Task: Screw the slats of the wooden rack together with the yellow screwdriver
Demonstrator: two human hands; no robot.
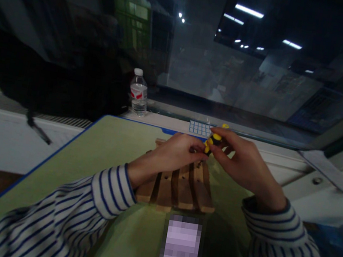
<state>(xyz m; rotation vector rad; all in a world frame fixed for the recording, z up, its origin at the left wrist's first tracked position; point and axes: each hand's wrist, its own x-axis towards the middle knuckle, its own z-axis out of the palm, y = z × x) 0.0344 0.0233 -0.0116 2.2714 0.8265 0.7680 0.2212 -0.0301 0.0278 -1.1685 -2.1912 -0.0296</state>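
Observation:
Both hands meet above a wooden slatted board that lies on a green table. My right hand is closed in a pinch on a small yellow and black object, held just above the board's far end. My left hand is curled with its fingertips against the same object's lower end. Which parts of the object each hand grips is hidden by the fingers. Both sleeves are white with blue stripes.
A clear water bottle with a white cap stands on the ledge at the far left. A small blue grid card lies on the ledge behind the hands. A large window rises beyond. A blurred patch covers the near table.

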